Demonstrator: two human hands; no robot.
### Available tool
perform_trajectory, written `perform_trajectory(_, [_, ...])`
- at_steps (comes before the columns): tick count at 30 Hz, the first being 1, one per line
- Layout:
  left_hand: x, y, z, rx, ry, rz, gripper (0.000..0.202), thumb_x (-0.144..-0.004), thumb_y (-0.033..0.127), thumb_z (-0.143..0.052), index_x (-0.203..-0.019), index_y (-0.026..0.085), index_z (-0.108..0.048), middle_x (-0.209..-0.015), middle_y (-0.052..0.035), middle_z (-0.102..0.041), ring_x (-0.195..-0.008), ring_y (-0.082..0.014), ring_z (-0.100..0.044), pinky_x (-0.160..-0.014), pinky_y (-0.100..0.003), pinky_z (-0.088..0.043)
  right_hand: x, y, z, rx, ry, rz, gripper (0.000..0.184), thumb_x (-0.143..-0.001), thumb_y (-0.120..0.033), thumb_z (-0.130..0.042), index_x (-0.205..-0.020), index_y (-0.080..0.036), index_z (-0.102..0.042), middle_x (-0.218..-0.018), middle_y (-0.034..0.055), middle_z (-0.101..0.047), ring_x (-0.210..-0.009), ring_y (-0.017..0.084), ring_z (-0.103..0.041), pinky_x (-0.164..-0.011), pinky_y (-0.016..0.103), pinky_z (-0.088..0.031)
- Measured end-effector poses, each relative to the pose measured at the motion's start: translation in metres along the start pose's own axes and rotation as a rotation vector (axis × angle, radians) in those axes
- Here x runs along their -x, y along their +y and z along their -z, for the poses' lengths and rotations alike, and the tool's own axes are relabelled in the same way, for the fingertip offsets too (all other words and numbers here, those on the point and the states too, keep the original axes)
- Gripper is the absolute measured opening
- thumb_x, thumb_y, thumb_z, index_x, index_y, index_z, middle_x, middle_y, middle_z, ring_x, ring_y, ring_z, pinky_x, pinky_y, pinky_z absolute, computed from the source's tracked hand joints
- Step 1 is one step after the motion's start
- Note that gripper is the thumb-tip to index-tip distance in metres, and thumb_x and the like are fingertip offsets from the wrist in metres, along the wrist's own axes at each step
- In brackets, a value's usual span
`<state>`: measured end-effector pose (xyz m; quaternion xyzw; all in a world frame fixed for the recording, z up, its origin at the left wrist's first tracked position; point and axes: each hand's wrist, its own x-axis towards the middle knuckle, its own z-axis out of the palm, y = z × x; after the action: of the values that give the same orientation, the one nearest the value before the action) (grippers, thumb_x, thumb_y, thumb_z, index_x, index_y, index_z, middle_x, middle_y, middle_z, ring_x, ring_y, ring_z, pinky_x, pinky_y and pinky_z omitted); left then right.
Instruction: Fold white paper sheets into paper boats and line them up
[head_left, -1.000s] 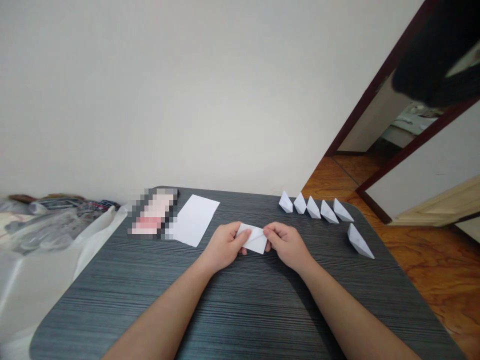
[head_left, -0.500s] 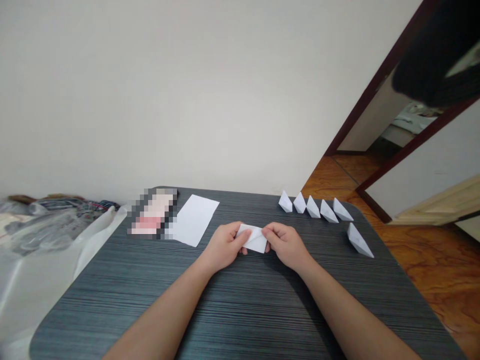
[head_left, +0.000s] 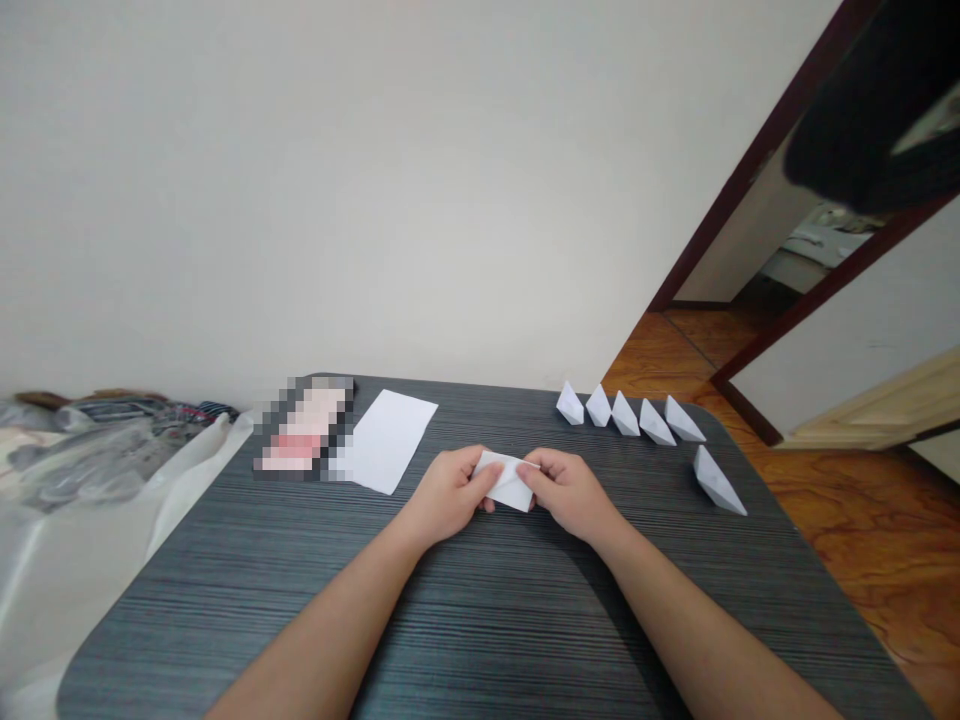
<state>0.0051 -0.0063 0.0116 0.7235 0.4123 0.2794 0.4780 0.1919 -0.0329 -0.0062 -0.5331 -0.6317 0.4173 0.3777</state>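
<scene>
Both hands (head_left: 448,495) (head_left: 574,495) pinch the folded paper (head_left: 511,491); the right thumb (head_left: 537,480) has slid inward.

The left hand (head_left: 448,497) pinches the folded paper (head_left: 513,491) at its left end, the right hand (head_left: 568,492) its right (both thumbs (head_left: 486,481) uppermost), forearms (head_left: 322,622) converging towards it.

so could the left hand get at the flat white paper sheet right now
Probably yes: nothing visible stands between the left hand and that white sheet, though the hand's grip holds a small folded white paper.
</scene>
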Motion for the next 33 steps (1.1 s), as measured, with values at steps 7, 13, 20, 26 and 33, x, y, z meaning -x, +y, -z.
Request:
perform_trajectory(7, [-0.0007, 0.0, 0.0008, -0.003, -0.012, -0.002, 0.029, -0.086, 0.038, -0.044, -0.071, 0.016, -0.055, -0.054, 0.001, -0.059, -0.051, -0.012, -0.056, -0.051, -0.021, -0.037, 0.0001, -0.0002, 0.0001, 0.019, 0.014, 0.018, 0.025, -0.085, -0.031, -0.051, -0.066, -0.017, -0.059, -0.055, -0.0022, -0.056, -0.052, 0.011, -0.05, -0.05, 0.021, -0.037])
perform_trajectory(13, [-0.0005, 0.0018, -0.0002, 0.088, -0.048, 0.041, 0.024, -0.082, 0.036, -0.05, -0.075, 0.015, -0.057, -0.055, -0.0001, -0.06, -0.052, -0.0125, -0.056, -0.052, -0.021, -0.039, 0.0004, -0.003, 0.0007, 0.055, 0.022, 0.02, 0.026, -0.085, -0.031, -0.051, -0.064, -0.017, -0.058, -0.055, -0.0021, -0.056, -0.052, 0.011, -0.051, -0.05, 0.021, -0.037])
perform_trajectory(20, [0.0, 0.0018, 0.0012, 0.106, -0.069, 0.066, 0.028, -0.085, 0.037, -0.046, -0.072, 0.015, -0.057, -0.055, -0.0007, -0.06, -0.052, -0.0124, -0.056, -0.052, -0.021, -0.04, -0.0003, -0.0011, -0.0005, 0.008, 0.006, 0.008, 0.03, -0.086, -0.033, -0.049, -0.062, -0.017, -0.058, -0.052, -0.0014, -0.057, -0.05, 0.011, -0.051, -0.049, 0.021, -0.037])
perform_trajectory(26, [0.0007, 0.0032, 0.002, 0.12, -0.052, 0.07, 0.031, -0.085, 0.039, -0.046, -0.069, 0.014, -0.056, -0.054, -0.0002, -0.059, -0.05, -0.0119, -0.055, -0.051, -0.021, -0.04, 0.0007, 0.0049, -0.0013, -0.112, -0.014, -0.06, 0.034, -0.089, -0.035, -0.045, -0.064, -0.017, -0.06, -0.051, -0.0002, -0.058, -0.045, 0.01, -0.047, -0.044, 0.021, -0.033])
perform_trajectory(33, [-0.0006, 0.0039, 0.0013, 0.094, -0.038, 0.069, 0.033, -0.085, 0.04, -0.046, -0.068, 0.014, -0.056, -0.054, -0.0004, -0.059, -0.05, -0.0122, -0.056, -0.05, -0.021, -0.041, 0.0009, 0.004, -0.0018, -0.088, -0.016, -0.043, 0.031, -0.088, -0.034, -0.046, -0.065, -0.017, -0.058, -0.053, -0.0013, -0.058, -0.046, 0.009, -0.047, -0.046, 0.021, -0.034])
